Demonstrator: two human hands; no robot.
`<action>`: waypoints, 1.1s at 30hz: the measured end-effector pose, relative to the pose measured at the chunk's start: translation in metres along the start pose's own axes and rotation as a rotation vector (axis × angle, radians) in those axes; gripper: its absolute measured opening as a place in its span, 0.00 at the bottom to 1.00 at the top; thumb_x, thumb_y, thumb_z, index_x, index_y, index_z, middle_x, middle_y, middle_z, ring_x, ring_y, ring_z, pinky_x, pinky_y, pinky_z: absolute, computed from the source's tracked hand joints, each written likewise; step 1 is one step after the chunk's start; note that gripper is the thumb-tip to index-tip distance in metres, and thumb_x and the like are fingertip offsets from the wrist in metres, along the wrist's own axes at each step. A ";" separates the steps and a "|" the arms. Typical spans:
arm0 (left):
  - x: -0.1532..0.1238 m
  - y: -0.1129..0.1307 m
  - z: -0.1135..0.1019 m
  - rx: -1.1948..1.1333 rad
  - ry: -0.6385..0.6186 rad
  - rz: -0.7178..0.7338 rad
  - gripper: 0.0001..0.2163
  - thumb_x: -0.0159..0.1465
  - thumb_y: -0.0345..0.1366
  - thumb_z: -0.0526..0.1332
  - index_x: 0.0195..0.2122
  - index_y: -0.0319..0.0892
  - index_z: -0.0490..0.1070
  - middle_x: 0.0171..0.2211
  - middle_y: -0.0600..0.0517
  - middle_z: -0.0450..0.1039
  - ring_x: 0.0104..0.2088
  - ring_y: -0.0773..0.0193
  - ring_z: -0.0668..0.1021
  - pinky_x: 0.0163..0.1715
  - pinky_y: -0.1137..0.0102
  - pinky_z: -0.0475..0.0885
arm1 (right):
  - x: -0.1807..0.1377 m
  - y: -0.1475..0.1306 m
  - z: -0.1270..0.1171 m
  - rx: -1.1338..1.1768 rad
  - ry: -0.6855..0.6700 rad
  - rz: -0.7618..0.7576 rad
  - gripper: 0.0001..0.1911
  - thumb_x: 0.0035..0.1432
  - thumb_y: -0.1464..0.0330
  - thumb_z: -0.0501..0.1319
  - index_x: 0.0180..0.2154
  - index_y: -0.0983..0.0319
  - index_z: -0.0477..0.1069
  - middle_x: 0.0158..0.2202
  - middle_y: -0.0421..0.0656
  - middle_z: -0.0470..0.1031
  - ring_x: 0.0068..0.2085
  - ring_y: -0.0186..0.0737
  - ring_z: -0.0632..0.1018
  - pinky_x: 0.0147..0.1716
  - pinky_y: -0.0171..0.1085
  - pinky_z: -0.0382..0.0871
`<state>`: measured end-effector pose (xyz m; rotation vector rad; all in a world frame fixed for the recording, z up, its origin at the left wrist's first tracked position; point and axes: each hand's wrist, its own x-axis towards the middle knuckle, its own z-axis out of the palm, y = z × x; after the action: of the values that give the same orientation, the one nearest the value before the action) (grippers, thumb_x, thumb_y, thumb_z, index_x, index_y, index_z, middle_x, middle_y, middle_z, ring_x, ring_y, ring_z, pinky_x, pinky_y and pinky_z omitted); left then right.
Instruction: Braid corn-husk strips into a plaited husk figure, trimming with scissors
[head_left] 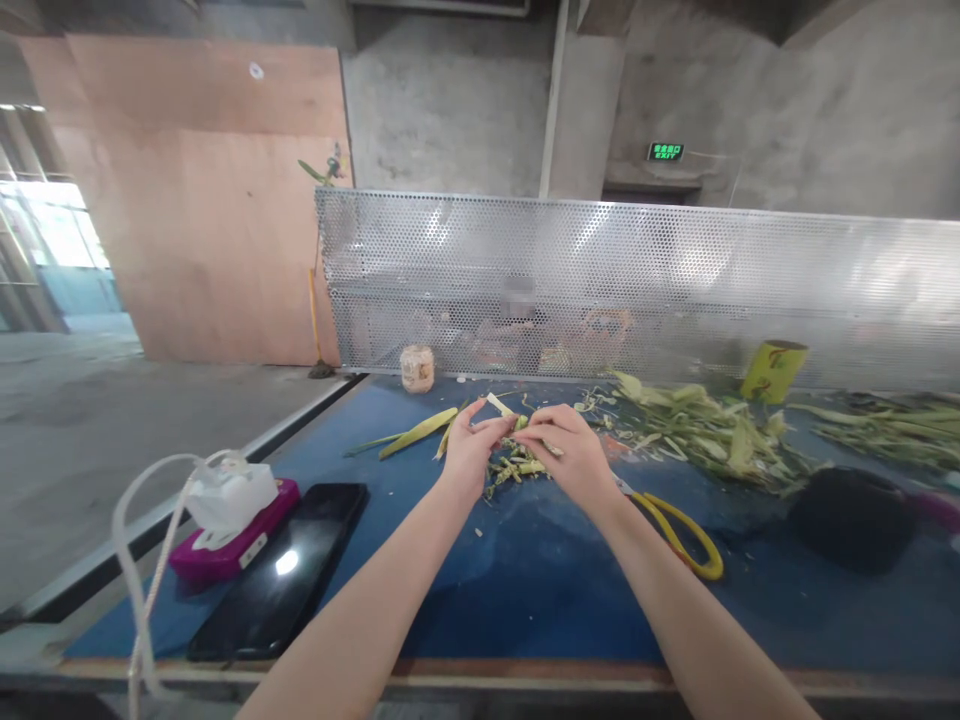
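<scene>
Above the middle of the blue tabletop, my left hand (472, 445) is closed on a small piece of corn husk (520, 422), pale green with a whitish flat end sticking up. My right hand (566, 450) pinches the same piece from the other side, its fingertips almost meeting those of the left. Exactly how the husk is folded or tied there is too small to tell. Beneath both hands lies a small heap of husk scraps (517, 468). A longer yellow-green husk leaf (420, 434) rests left of my left hand. Yellow-handled scissors (686, 530) lie beside my right forearm, their blades partly hidden.
A black phone (285, 570) and a purple power strip (232, 540) with a white charger lie at left. Loose husks (705, 425) spread at right, near a yellow-green container (775, 371) and a dark object (853, 520). A roll-like item (417, 369) stands before the perforated metal screen (637, 290).
</scene>
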<state>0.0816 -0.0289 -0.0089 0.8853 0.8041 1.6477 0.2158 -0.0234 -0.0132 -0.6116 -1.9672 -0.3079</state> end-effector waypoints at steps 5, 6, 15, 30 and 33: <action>0.003 0.002 0.000 -0.054 0.022 0.018 0.30 0.40 0.28 0.68 0.44 0.34 0.58 0.20 0.54 0.71 0.20 0.73 0.70 0.22 0.77 0.60 | 0.002 0.004 -0.004 0.081 0.046 0.062 0.05 0.55 0.70 0.55 0.29 0.60 0.69 0.30 0.42 0.71 0.36 0.35 0.70 0.38 0.36 0.63; 0.003 0.001 0.000 -0.065 0.023 0.010 0.29 0.40 0.28 0.68 0.44 0.35 0.58 0.20 0.54 0.71 0.20 0.73 0.70 0.22 0.77 0.60 | 0.002 0.004 -0.004 0.034 0.026 0.046 0.05 0.55 0.70 0.55 0.31 0.60 0.69 0.31 0.42 0.71 0.36 0.35 0.70 0.38 0.36 0.62; 0.000 -0.001 0.002 -0.088 0.052 -0.057 0.29 0.38 0.29 0.68 0.41 0.37 0.58 0.20 0.53 0.72 0.21 0.70 0.73 0.24 0.75 0.64 | 0.003 -0.009 -0.003 -0.382 -0.191 -0.248 0.08 0.56 0.70 0.53 0.33 0.56 0.71 0.31 0.41 0.69 0.35 0.35 0.65 0.37 0.37 0.55; -0.003 -0.001 0.003 -0.034 0.032 -0.015 0.31 0.38 0.33 0.69 0.44 0.37 0.57 0.21 0.52 0.74 0.25 0.65 0.76 0.32 0.71 0.67 | 0.005 -0.007 -0.003 -0.134 -0.084 -0.100 0.09 0.56 0.70 0.54 0.31 0.57 0.74 0.31 0.40 0.73 0.35 0.34 0.68 0.36 0.35 0.61; -0.002 -0.002 0.003 -0.058 0.025 -0.009 0.31 0.39 0.34 0.69 0.44 0.38 0.57 0.23 0.51 0.75 0.27 0.65 0.76 0.33 0.70 0.67 | 0.003 -0.007 -0.005 -0.019 -0.070 -0.010 0.09 0.55 0.68 0.55 0.32 0.54 0.75 0.34 0.41 0.72 0.34 0.34 0.68 0.33 0.35 0.64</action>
<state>0.0855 -0.0308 -0.0090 0.8212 0.7730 1.6689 0.2145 -0.0301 -0.0077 -0.6326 -2.0370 -0.3155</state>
